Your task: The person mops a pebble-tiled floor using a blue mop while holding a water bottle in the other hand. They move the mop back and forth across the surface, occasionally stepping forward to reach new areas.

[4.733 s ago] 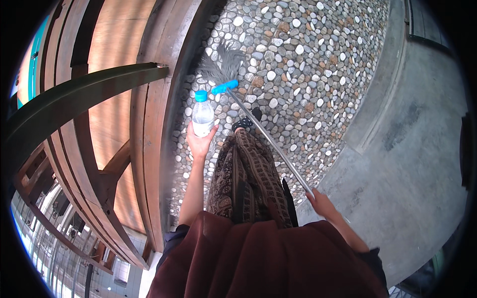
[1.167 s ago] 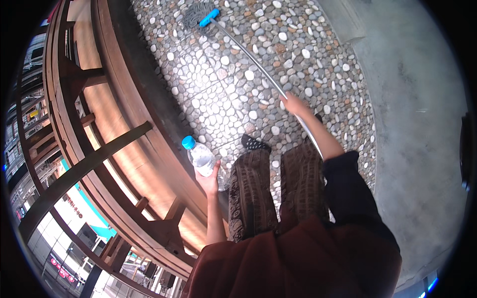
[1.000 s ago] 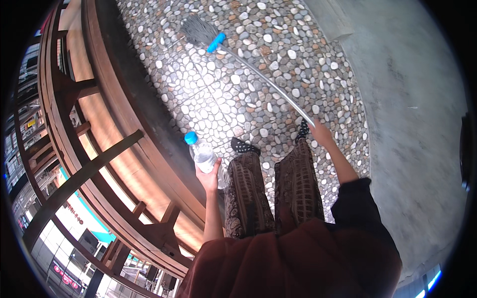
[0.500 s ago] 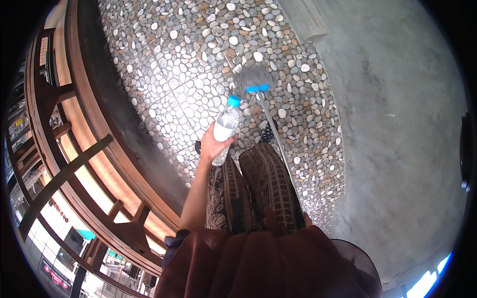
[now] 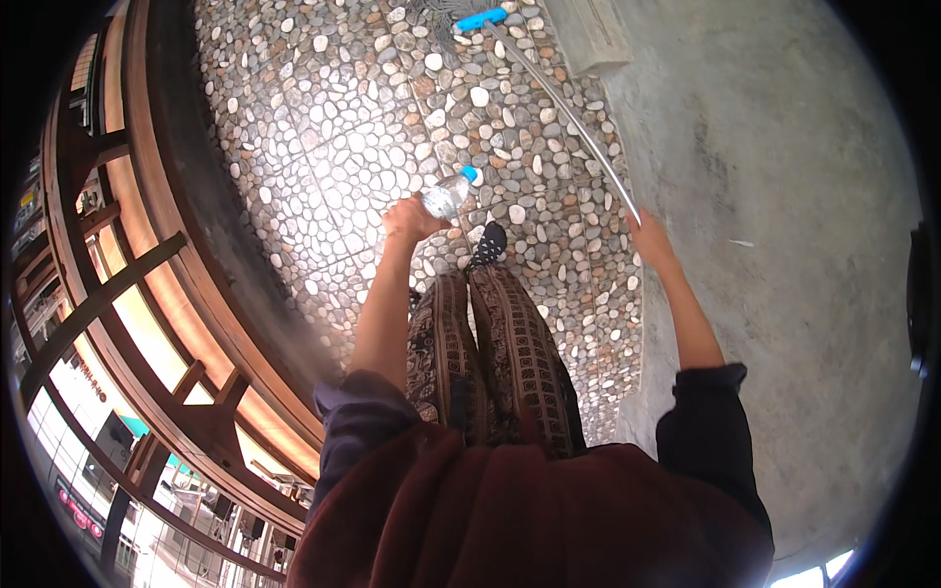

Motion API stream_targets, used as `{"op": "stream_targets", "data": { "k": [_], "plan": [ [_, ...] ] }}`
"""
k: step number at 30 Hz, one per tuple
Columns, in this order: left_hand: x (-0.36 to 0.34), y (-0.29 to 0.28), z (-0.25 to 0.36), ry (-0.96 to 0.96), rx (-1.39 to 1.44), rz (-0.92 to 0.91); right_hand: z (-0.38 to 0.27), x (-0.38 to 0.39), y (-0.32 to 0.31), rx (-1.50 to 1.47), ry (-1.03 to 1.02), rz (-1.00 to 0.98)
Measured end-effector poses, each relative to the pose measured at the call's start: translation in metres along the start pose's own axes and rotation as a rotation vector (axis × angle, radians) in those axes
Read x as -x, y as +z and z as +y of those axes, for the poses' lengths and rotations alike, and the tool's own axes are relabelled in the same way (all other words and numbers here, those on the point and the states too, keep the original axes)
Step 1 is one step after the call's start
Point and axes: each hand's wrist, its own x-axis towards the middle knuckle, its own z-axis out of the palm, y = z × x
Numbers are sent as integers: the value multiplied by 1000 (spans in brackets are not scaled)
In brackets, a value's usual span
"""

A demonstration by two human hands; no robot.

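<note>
My left hand (image 5: 415, 218) grips a clear plastic bottle (image 5: 447, 196) with a blue cap, tilted so the cap points up and right. My right hand (image 5: 649, 235) holds the metal handle (image 5: 576, 124) of a mop, whose blue clamp (image 5: 479, 21) and grey strands (image 5: 443, 14) lie at the top of the view on the pebble floor (image 5: 363, 137), the strands partly out of frame. Below the bottle, my foot in a dark dotted covering (image 5: 488, 244) shows on the pebbles.
A curved wooden structure (image 5: 147, 157) with crosspieces lines the left side, with a dark edge along the pebbles and a bright area beyond it. Smooth grey concrete (image 5: 774, 294) takes up the right, with a raised ledge (image 5: 600, 44) near the top.
Since half a second ago, the mop head has moved up and away, my right hand has come into view at the right, and the bottle has tilted from upright toward horizontal.
</note>
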Motion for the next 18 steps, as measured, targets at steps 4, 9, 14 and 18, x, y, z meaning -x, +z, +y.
{"op": "stream_targets", "data": {
  "k": [4, 9, 14, 18],
  "plan": [
    [-3, 14, -26, -92, -13, 17, 71, 122, 4, 93, 94, -79],
    [2, 29, -97, -259, 56, 87, 137, 259, -41, 338, 412, -280],
    [35, 35, -180, -456, 84, 206, 127, 269, -89, 582, 311, -113],
    [72, 46, -232, -647, 232, 278, 64, 227, -129, 796, 171, -42]
  ]
}}
